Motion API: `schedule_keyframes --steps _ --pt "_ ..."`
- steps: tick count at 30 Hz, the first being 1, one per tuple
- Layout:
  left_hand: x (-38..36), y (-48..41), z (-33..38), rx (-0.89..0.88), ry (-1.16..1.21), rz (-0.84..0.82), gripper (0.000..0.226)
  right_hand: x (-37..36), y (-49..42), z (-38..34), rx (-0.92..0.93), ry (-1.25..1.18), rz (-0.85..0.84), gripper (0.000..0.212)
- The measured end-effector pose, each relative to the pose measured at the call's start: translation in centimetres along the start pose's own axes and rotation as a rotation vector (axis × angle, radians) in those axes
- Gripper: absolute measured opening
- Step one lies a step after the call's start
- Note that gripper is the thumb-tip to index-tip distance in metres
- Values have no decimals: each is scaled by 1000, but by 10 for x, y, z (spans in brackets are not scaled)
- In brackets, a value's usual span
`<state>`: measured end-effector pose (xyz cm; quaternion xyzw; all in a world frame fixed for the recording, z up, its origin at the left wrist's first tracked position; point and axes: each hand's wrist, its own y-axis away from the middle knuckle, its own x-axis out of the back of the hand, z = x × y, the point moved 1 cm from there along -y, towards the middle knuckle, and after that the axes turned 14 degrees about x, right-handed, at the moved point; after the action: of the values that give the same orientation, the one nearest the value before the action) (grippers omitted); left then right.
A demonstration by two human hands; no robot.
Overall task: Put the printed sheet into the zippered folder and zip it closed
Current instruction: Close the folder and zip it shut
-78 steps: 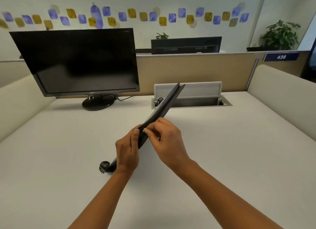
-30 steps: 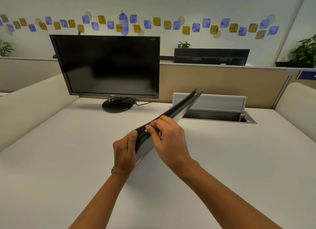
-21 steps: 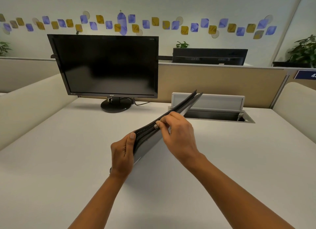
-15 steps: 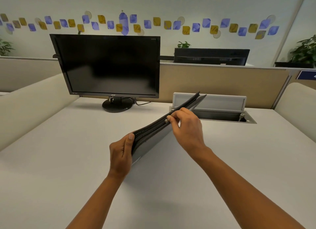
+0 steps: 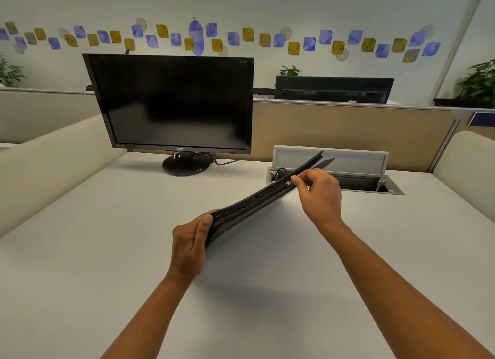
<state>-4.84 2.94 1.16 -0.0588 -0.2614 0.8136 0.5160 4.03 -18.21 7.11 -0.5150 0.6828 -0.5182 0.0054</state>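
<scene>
A dark zippered folder [image 5: 249, 211] stands on edge above the white desk, its zippered side facing up and its far end pointing toward the back right. My left hand [image 5: 188, 244] grips its near corner. My right hand [image 5: 318, 194] pinches the small metal zipper pull [image 5: 288, 183] about two thirds of the way along the edge. Behind the pull the zipper teeth are joined. Beyond it, at the far end [image 5: 320, 159], the two sides still gape apart. The printed sheet is not visible.
A black monitor [image 5: 171, 104] on a round stand sits at the back left. An open cable hatch [image 5: 372, 183] with a raised white lid [image 5: 330, 160] lies at the back right, just behind the folder's tip. Padded beige dividers flank the desk [image 5: 107, 238].
My right hand has drawn the zipper pull away from my left hand, along the folder's edge toward its far end. My left hand has kept its grip on the near corner.
</scene>
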Motion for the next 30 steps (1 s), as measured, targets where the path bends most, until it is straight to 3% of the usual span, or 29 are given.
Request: schedule_keyframes --steps 3,7,10,15,19,22,30 --pt "4 -1 -1 45 -1 5 75 -2 4 -1 8 -22 -7 21" --pt "10 1 2 26 -54 -100 39 -3 8 -2 29 -24 -15 20" --pt "13 -1 -4 -44 -146 -150 66 -4 12 0 10 -33 -30 20" --pt "15 -10 -1 -70 -323 -310 81 -7 22 -1 -61 -91 -54 19" --pt "1 -21 24 -22 -789 -415 44 -8 33 -5 -97 -141 -67 18" --pt "-20 -27 35 -41 -1091 -418 35 -10 43 -9 -85 -170 -94 16" --pt "-68 -22 20 -96 -1199 -498 37 -20 77 -10 -75 -203 -132 15"
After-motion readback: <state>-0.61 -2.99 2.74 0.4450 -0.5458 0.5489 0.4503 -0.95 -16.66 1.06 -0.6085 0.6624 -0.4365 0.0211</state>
